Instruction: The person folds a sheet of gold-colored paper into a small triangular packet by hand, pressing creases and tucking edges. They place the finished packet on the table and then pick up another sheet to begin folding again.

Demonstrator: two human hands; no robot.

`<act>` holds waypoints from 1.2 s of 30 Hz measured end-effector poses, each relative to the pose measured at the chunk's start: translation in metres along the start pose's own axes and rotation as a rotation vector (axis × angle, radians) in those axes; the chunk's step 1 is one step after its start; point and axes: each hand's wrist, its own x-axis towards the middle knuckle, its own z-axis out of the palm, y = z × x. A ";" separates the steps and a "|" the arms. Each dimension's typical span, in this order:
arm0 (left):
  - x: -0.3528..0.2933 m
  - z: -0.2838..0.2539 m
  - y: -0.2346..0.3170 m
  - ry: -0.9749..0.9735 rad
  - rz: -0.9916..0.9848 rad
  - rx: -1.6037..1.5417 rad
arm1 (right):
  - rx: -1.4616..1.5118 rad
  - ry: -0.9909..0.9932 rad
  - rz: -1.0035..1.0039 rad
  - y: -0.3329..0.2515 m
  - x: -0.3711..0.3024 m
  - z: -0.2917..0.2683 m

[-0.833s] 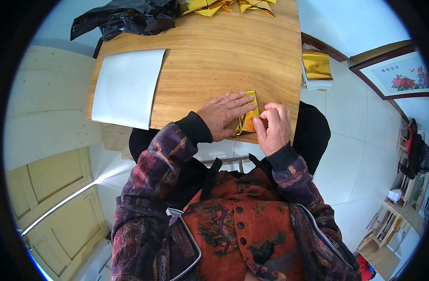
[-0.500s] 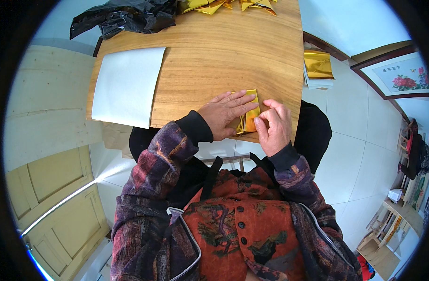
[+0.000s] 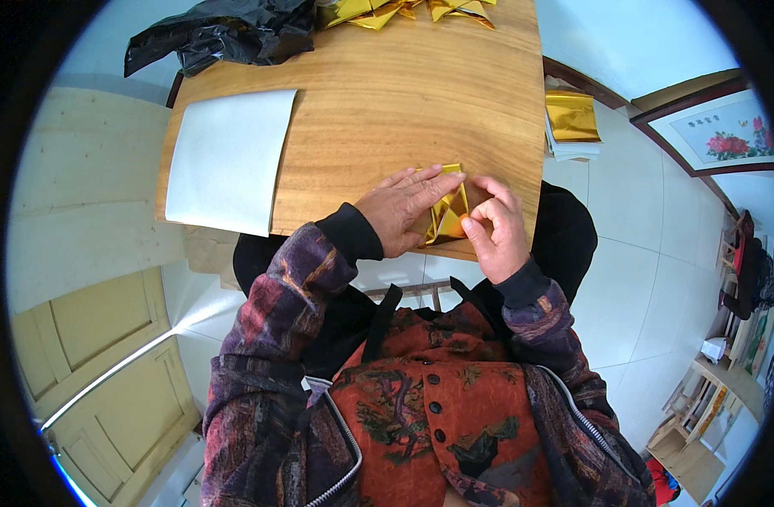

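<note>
A folded sheet of gold foil paper (image 3: 449, 221) lies at the near edge of the wooden table (image 3: 387, 110). My left hand (image 3: 401, 207) rests flat over its left part, fingers stretched out and pressing it down, so that part is hidden. On the other side, my right hand (image 3: 498, 232) is closed, with the thumb and curled forefinger at the lower right edge of the foil paper. A slanted crease and a raised flap show between the hands.
A large pale sheet (image 3: 231, 160) lies on the table's left side. Behind it is a crumpled black plastic bag (image 3: 226, 34), beside several folded gold foil pieces (image 3: 378, 14). More gold foil sheets (image 3: 573, 117) sit on a white stack right of the table.
A flap on the right side of the foil paper has been folded slantwise, narrowing its outline. My right hand has shifted slightly nearer to me; the left hand has barely moved.
</note>
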 end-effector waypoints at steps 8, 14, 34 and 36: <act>0.000 0.002 -0.005 -0.018 0.045 0.106 | 0.169 -0.119 -0.067 0.003 -0.001 -0.018; 0.001 0.005 -0.006 -0.015 0.026 0.128 | 0.213 -0.215 0.008 0.004 -0.010 -0.025; 0.000 -0.003 0.003 -0.051 0.005 0.110 | 0.013 -0.021 0.086 -0.009 -0.001 -0.011; 0.000 -0.003 0.005 -0.045 -0.007 0.083 | -0.021 -0.018 0.115 -0.011 0.002 -0.007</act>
